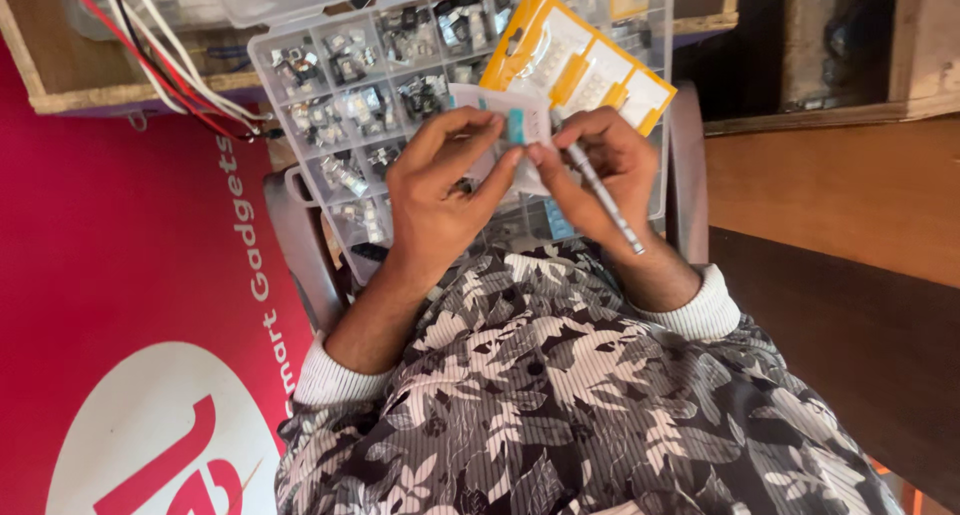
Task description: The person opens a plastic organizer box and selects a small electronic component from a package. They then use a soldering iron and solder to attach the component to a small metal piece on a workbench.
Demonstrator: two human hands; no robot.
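Both hands pinch a small packet (522, 125), left hand (440, 190) and right hand (600, 170), which also holds a thin tool (605, 197); a slip could drop it into the parts box (330, 145) beneath.

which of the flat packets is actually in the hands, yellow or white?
The small white packet with a teal patch, pinched between the left hand and right hand. The yellow-edged card lies untouched on the clear compartment box behind.

Small white-teal packet (520, 125) between fingers; yellow-white card package (590, 60) behind; red sign (130, 305) left.
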